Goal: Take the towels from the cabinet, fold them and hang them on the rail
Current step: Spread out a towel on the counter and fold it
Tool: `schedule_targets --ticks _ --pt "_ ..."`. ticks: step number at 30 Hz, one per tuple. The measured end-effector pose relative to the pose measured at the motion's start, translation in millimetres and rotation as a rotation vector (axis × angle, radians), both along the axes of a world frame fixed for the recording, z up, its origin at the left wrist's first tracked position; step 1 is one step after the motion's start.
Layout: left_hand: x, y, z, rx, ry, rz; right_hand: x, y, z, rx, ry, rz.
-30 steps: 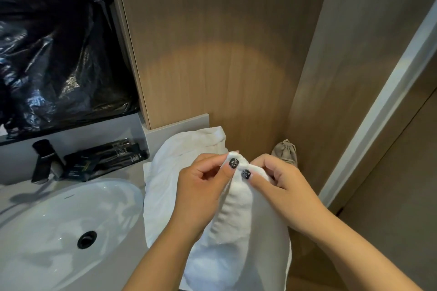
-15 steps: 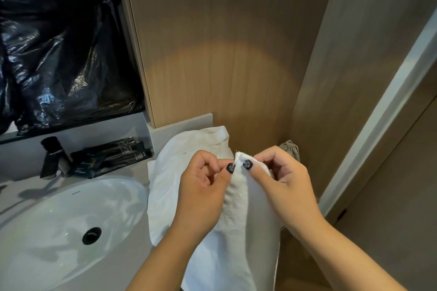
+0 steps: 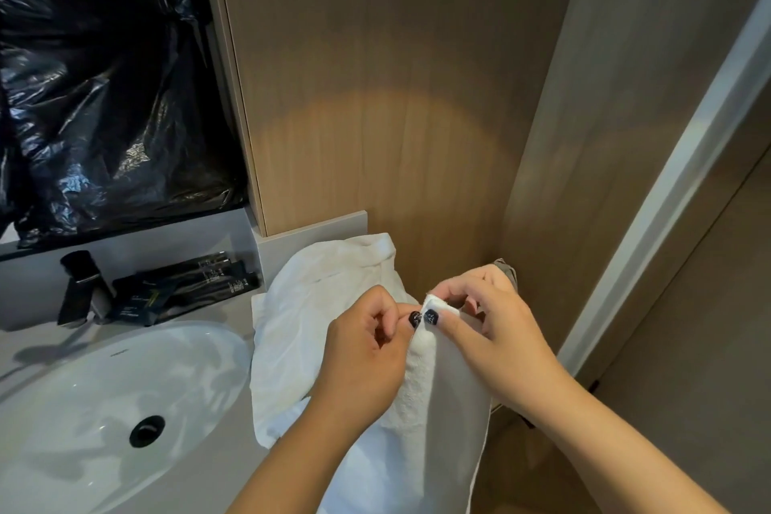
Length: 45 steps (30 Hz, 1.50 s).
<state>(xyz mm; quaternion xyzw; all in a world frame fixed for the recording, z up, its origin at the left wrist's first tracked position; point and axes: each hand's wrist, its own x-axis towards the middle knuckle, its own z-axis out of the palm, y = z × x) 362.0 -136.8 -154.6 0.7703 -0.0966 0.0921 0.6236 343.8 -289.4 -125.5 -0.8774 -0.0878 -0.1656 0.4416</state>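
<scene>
White towel (image 3: 421, 396) mid-fold at lower centre: left hand (image 3: 363, 363) and right hand (image 3: 496, 338) pinch its corners together, fingers clamped. Next, align the edges.

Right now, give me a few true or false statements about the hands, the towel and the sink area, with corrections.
1. Both hands, left hand and right hand, pinch the white towel. True.
2. The towel hangs on a rail. False: no rail is in view; it hangs from the hands.
3. The sink lies left of the hands. True.
4. The tubes lie inside the sink. False: they lie on the counter behind it.
</scene>
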Motion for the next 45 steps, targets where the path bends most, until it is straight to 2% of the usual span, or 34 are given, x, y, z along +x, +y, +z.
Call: schedule_targets --ticks 3,5,15,19,25,29,33,35,39,42,45 --pt "-3 -7 -7 -0.057 -0.031 -0.032 2 -4 -4 -0.116 -0.021 -0.016" --pt "-7 -11 -13 -0.048 -0.054 -0.093 3 -8 -4 -0.096 -0.039 -0.026" --pt "3 -16 -24 0.288 -0.077 -0.234 23 -42 36 -0.004 -0.175 -0.101" --pt "12 -23 -41 0.453 -0.183 -0.289 42 -63 40 0.025 -0.199 -0.242" --pt "12 -19 -69 0.714 -0.149 -0.333 56 -94 46 0.094 -0.219 -0.447" --pt "14 -16 -86 0.645 -0.093 -0.343 56 -112 48 0.112 -0.245 -0.504" --pt "23 -4 -80 0.517 -0.054 -0.221 55 -133 38 0.162 -0.232 -0.551" --pt "28 5 -73 0.568 -0.109 -0.177 52 -144 30 0.194 -0.210 -0.572" --pt "31 20 -62 0.807 -0.242 -0.193 46 -160 12 0.238 -0.171 -0.586" --pt "33 27 -61 0.906 -0.260 -0.334 44 -168 5 0.245 -0.136 -0.592" --pt "42 32 -59 0.923 -0.283 -0.456 45 -173 5 0.246 -0.122 -0.598"
